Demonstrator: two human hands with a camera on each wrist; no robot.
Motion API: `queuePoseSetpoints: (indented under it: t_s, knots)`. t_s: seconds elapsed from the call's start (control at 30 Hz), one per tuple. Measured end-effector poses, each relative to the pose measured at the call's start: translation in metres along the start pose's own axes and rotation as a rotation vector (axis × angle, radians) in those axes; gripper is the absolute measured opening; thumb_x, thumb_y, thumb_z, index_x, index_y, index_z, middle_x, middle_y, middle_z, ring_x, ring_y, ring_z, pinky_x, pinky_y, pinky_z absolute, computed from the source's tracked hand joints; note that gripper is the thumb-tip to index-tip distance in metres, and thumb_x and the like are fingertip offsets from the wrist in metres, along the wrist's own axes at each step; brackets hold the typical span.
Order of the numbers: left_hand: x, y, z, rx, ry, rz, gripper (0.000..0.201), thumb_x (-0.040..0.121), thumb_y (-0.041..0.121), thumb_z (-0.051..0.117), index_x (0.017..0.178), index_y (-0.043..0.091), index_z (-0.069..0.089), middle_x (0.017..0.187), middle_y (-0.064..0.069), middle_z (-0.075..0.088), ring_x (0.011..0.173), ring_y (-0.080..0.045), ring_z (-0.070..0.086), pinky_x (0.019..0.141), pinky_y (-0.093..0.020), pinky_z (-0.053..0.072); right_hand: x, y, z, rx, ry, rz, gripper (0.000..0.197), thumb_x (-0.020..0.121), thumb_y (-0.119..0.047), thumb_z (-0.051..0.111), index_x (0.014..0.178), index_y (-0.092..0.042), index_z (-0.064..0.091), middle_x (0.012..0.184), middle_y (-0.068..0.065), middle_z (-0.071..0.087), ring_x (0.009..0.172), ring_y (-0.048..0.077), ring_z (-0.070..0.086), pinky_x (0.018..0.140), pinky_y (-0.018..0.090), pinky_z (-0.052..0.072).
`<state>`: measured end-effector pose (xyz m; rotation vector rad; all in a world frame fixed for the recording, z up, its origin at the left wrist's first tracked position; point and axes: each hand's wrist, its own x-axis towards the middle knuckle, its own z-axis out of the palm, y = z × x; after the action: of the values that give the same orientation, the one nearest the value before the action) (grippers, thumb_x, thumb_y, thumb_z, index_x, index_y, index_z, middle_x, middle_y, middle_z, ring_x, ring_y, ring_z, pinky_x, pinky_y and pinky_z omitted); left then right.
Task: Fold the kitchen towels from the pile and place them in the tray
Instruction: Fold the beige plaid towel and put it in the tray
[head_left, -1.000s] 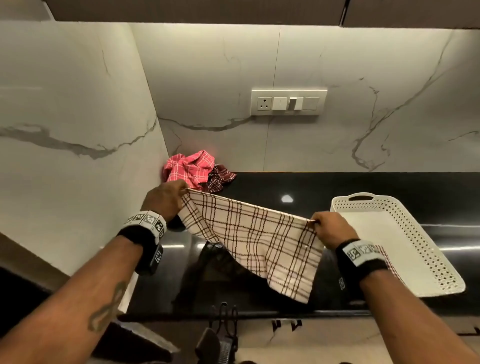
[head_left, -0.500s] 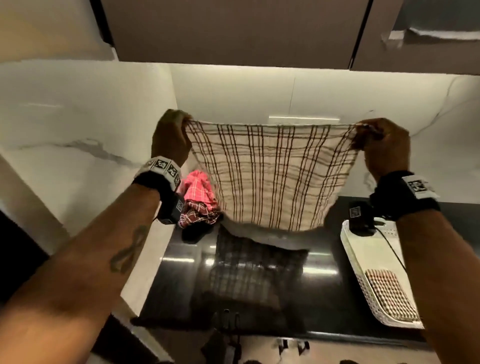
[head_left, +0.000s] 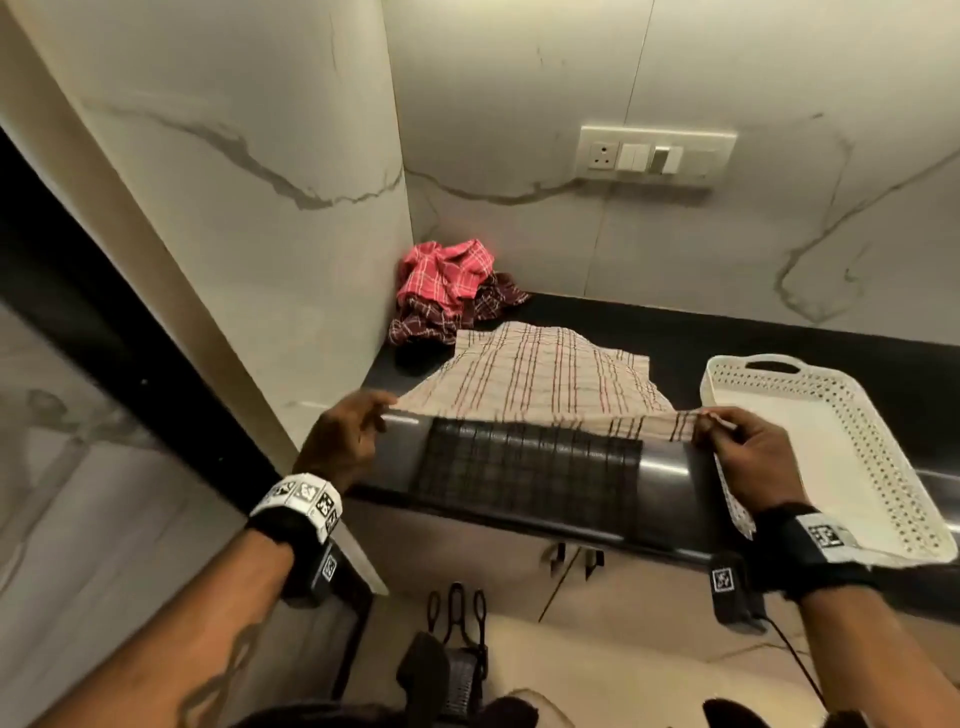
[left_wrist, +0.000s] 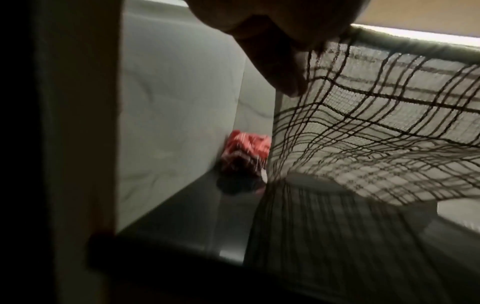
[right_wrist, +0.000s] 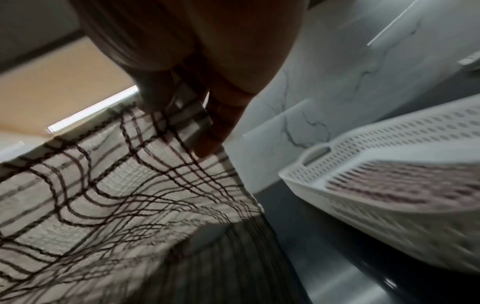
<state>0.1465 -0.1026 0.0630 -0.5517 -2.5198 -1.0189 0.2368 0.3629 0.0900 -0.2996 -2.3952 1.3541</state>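
Head view: one cream checked towel (head_left: 540, 384) is stretched between both hands over the black worktop (head_left: 779, 358), its far part draped toward 12 o'clock and its near edge raised.
Left hand (head_left: 345, 441): fingers and thumb pinch the towel's near-left corner at about 9 o'clock of the cloth; the left wrist view shows the fingertips (left_wrist: 288, 82) clamped on the hem.
Pile (head_left: 447, 291): a red checked towel lies crumpled on a darker maroon one in the wall corner, at 11 o'clock from the stretched towel, just beside its far-left edge; whether they touch cannot be told.
Towel, handling: thin, open-weave and very light, judging by how light shows through it in both wrist views; soft with no stiffness, it sags between the grips and will likely wrinkle rather than slide on the glossy worktop.
Where to hold: corners and hem look best, as a mid-cloth grip would probably bunch it; keeping the near edge taut should help a fold line up.
Right hand (head_left: 748, 457): thumb and fingers pinch the near-right corner, at 3 o'clock of the cloth, with a tail of fabric hanging below the wrist.
Tray (head_left: 852, 415): white perforated plastic, at 3 o'clock just beside the right hand; something patterned seems to lie inside it, though blur hides what.
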Motion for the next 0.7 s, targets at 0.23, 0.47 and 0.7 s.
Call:
queuePoseSetpoints:
  t_s: [0.23, 0.47, 0.7]
  knots:
    - [-0.078, -0.022, 0.032, 0.055, -0.303, -0.212, 0.023, 0.09, 0.012, 0.067, 0.1, 0.033, 0.071, 0.096, 0.008, 0.073, 0.088, -0.012, 0.069, 0.082, -0.022, 0.052, -0.059, 0.065, 0.014, -0.234, -0.187, 0.218, 0.024, 0.093, -0.002, 0.061, 0.095, -0.025, 0.067, 0.096, 0.005, 0.07, 0.09, 0.025, 0.065, 0.084, 0.032, 0.05]
    - [-0.091, -0.019, 0.028, 0.114, -0.385, -0.275, 0.009, 0.092, 0.021, 0.063, 0.097, 0.028, 0.067, 0.08, 0.007, 0.063, 0.075, -0.012, 0.063, 0.069, -0.03, 0.051, -0.075, 0.059, 0.005, -0.178, -0.218, 0.269, 0.009, 0.097, -0.005, 0.057, 0.097, -0.013, 0.063, 0.089, 0.001, 0.068, 0.079, 0.007, 0.068, 0.076, 0.029, 0.055]
    - [-0.082, -0.019, 0.003, -0.029, -0.405, -0.33, 0.01, 0.095, 0.017, 0.062, 0.094, 0.026, 0.068, 0.081, 0.01, 0.07, 0.075, -0.004, 0.066, 0.067, -0.027, 0.053, -0.054, 0.051, -0.01, 0.0, -0.335, 0.378, 0.014, 0.098, -0.006, 0.055, 0.101, -0.014, 0.066, 0.096, 0.015, 0.071, 0.084, 0.023, 0.069, 0.08, 0.045, 0.058]
